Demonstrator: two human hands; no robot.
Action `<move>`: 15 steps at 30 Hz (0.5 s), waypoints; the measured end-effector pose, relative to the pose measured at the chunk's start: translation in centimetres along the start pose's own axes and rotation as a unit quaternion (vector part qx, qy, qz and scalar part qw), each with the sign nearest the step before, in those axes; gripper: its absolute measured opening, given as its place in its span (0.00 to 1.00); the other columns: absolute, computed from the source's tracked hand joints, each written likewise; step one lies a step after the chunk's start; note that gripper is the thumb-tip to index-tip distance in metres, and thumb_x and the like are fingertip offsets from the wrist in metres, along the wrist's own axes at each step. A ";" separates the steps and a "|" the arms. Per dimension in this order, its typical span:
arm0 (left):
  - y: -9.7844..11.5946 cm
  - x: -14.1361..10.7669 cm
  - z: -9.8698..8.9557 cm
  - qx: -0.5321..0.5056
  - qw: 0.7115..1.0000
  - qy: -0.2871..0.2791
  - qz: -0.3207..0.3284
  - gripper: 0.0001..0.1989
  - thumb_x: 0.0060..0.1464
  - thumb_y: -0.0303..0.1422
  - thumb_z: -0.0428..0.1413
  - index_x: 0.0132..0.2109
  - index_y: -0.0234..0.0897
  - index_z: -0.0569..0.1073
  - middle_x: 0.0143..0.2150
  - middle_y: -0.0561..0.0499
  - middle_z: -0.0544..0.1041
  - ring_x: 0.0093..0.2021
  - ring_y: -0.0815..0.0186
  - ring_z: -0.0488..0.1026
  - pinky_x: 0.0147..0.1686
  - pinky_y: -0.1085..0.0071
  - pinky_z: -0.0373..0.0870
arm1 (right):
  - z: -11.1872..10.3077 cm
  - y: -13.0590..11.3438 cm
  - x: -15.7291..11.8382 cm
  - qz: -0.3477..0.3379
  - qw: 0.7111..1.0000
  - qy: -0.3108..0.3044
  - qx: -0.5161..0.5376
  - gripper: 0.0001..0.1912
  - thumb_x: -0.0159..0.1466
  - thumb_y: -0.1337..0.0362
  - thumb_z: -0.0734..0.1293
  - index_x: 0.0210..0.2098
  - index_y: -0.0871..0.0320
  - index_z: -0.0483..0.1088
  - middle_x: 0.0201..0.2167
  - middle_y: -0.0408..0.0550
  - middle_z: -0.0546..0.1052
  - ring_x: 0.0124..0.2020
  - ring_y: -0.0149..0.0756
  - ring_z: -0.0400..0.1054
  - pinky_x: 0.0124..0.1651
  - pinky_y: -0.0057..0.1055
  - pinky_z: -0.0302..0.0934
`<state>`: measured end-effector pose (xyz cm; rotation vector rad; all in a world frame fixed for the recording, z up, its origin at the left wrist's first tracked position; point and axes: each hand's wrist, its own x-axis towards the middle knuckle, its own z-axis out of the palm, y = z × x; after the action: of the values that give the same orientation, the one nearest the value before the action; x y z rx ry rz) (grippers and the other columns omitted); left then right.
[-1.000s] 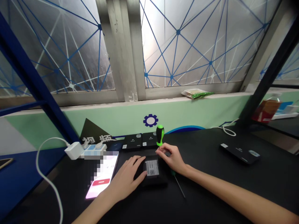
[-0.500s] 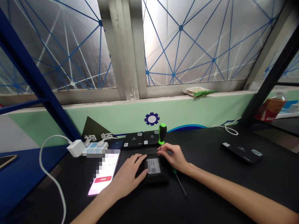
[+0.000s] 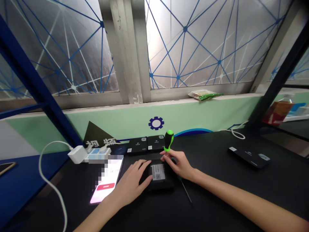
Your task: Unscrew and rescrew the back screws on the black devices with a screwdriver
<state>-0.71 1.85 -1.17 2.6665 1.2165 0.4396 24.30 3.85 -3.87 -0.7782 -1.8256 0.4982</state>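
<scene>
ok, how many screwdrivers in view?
2. One black-and-green screwdriver, roughly upright, held in the right hand; a second screwdriver lying on the table beside that hand, which partly hides its handle. Others could be hidden.

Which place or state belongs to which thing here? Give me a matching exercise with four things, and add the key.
Things
1. Bright green and black screwdriver
2. Phone by the left forearm
3. Black box with a large label
4. Packet

Places and states
A. On the window ledge
B. Screen lit, with a red bar
C. Pinched below its handle by the right hand
D. Touched by the left hand

Pairs: 1-C, 2-B, 3-D, 4-A
</scene>
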 end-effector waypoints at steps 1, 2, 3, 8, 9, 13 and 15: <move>0.0 0.0 0.0 0.000 1.000 0.002 0.001 0.23 0.68 0.42 0.47 0.66 0.46 0.59 0.62 0.45 0.67 0.60 0.53 0.66 0.57 0.53 0.65 | 0.0 0.0 0.0 -0.002 1.000 -0.003 -0.002 0.08 0.69 0.66 0.63 0.44 0.58 0.72 0.32 0.48 0.80 0.33 0.36 0.76 0.40 0.30 0.69; -0.1 0.0 0.0 0.001 1.000 0.003 0.003 0.23 0.68 0.42 0.47 0.67 0.46 0.59 0.62 0.45 0.66 0.60 0.53 0.66 0.57 0.53 0.65 | 0.0 0.1 0.0 -0.002 1.000 -0.002 -0.003 0.07 0.69 0.67 0.63 0.44 0.59 0.72 0.32 0.48 0.80 0.33 0.36 0.76 0.40 0.30 0.68; -0.1 0.0 0.1 0.001 1.000 0.003 0.004 0.23 0.68 0.42 0.47 0.67 0.47 0.59 0.62 0.45 0.66 0.60 0.53 0.66 0.57 0.53 0.65 | 0.0 0.1 0.0 0.000 1.000 0.000 -0.004 0.07 0.69 0.67 0.63 0.43 0.59 0.72 0.32 0.48 0.80 0.33 0.36 0.76 0.40 0.30 0.68; -0.1 0.0 0.1 -0.002 1.000 -0.003 0.001 0.23 0.68 0.42 0.47 0.67 0.46 0.59 0.62 0.45 0.66 0.60 0.53 0.65 0.58 0.53 0.65 | 0.2 0.3 0.4 0.011 1.000 0.008 -0.001 0.06 0.68 0.65 0.64 0.36 0.58 0.72 0.28 0.45 0.77 0.27 0.33 0.71 0.35 0.28 0.66; -0.1 0.0 0.1 -0.001 1.000 -0.003 0.000 0.23 0.68 0.42 0.48 0.67 0.46 0.59 0.62 0.45 0.66 0.60 0.53 0.65 0.58 0.53 0.65 | 0.2 0.4 0.4 0.011 1.000 0.007 -0.001 0.06 0.68 0.65 0.65 0.35 0.58 0.72 0.28 0.45 0.77 0.27 0.33 0.71 0.34 0.27 0.66; -0.1 0.0 0.1 0.007 1.000 -0.006 -0.004 0.24 0.68 0.42 0.48 0.67 0.46 0.59 0.62 0.46 0.66 0.60 0.53 0.65 0.58 0.54 0.65 | 0.3 0.5 0.5 0.009 1.000 0.018 -0.006 0.07 0.67 0.65 0.66 0.32 0.58 0.72 0.28 0.45 0.77 0.27 0.33 0.71 0.34 0.27 0.65; -0.1 0.0 0.1 0.010 1.000 -0.009 -0.006 0.24 0.68 0.42 0.48 0.67 0.46 0.58 0.62 0.45 0.66 0.60 0.53 0.65 0.58 0.54 0.65 | 0.4 0.6 0.5 0.012 1.000 0.026 -0.007 0.06 0.67 0.64 0.67 0.33 0.58 0.72 0.28 0.45 0.77 0.27 0.33 0.70 0.34 0.27 0.65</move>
<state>-0.75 1.93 -1.26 2.6729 1.2374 0.4014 23.97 4.64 -4.04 -0.8157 -1.7761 0.4768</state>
